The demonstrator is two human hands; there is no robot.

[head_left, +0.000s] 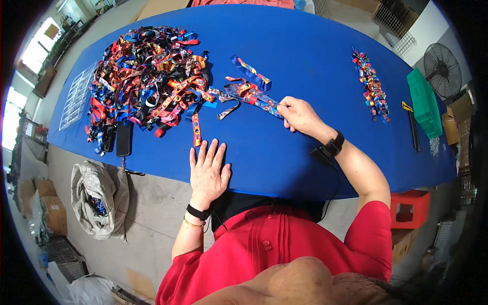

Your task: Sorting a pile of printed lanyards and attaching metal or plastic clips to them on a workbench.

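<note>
Left hand lies flat, fingers spread, palm down at the near edge of the blue tabletop, holding nothing. Right hand is just beyond it to the right, fingertips pinched on one end of a patterned strap. Strap's long axis runs diagonally from the pinch toward the far left, its free end pointing at the big tangled strap pile near the far-left corner. Sorted strap row lies toward the right edge, green crate past it.
</note>
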